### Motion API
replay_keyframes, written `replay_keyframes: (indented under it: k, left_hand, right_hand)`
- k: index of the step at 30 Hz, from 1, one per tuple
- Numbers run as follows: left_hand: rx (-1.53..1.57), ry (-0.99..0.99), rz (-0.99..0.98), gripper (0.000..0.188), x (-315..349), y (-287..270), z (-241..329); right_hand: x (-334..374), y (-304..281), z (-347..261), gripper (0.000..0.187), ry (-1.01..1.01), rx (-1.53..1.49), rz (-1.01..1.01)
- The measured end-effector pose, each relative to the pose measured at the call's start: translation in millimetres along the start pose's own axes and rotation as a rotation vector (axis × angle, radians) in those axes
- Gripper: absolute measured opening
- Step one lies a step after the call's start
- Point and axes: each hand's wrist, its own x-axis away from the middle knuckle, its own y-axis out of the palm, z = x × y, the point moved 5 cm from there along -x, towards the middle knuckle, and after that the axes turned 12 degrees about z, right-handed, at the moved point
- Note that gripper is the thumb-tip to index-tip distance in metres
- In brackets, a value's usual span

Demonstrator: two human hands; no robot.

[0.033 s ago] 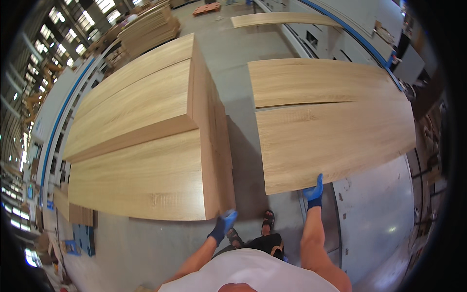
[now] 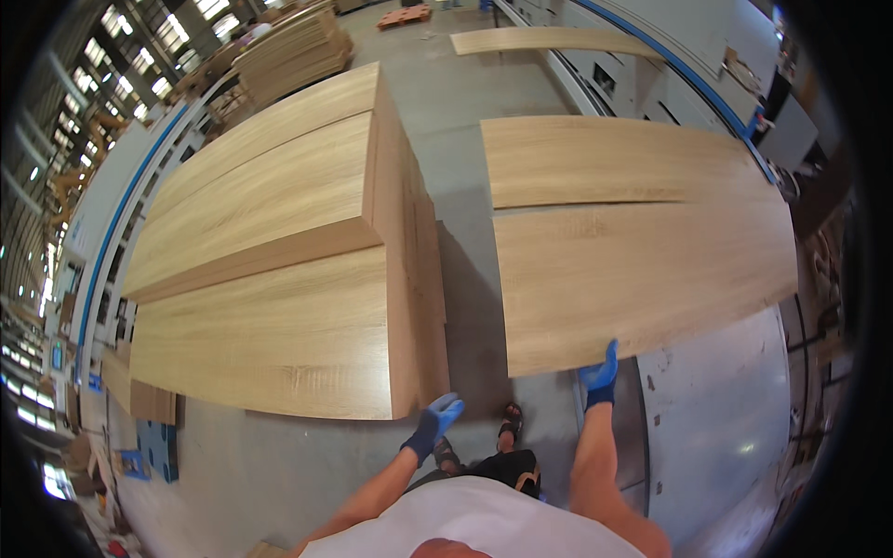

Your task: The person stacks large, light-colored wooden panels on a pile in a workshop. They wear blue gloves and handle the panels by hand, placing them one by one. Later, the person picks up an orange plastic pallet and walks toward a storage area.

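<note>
My right hand (image 2: 600, 374), in a blue glove, grips the near edge of a wide light wood-grain board (image 2: 642, 270). Its thumb lies on the top face, and the other fingers are hidden underneath. Beyond this board lies a second wood-grain board (image 2: 595, 158), with a dark narrow gap between them. My left hand (image 2: 439, 420), gloved in blue, is held in the air by the near right corner of a tall board stack (image 2: 279, 344). Its fingers are stretched out and hold nothing.
A higher stack of boards (image 2: 279, 195) rises behind the near left stack. The right-hand boards lie over a grey metal surface (image 2: 721, 409) beside a long machine with a blue rail (image 2: 688, 79). A single narrow board (image 2: 558, 39) lies farther along. A blue pallet (image 2: 160, 451) sits at lower left.
My left hand has shifted slightly up and to the right, its fingers spreading a little. My right hand and the near edge of its board sit slightly lower in the picture.
</note>
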Motion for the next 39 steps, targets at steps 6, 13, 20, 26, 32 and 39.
replay_keyframes:
  k: [6,13,20,26,32,39]
  left_hand:
    - [-0.061,0.288,-0.044,0.062,-10,65,50]
    - [0.554,-0.231,-0.297,0.045,16,55,23]
    - [0.453,0.050,-0.137,0.035,94,9,151]
    - [0.428,0.160,0.049,0.025,135,-117,201]
    - [0.341,0.189,0.260,0.039,147,-344,192]
    - [-0.661,0.469,1.131,0.025,154,-682,86]
  right_hand:
    - [104,-46,27,0.069,-0.014,0.102,0.062]
    - [177,-36,63,0.057,0.144,0.006,0.127]
    - [248,65,11,0.054,0.093,0.229,0.108]
    - [293,105,-7,0.060,-0.018,0.136,0.055]
    - [205,-3,-109,0.062,-0.228,0.049,0.278]
    - [268,73,79,0.055,0.016,0.213,-0.058]
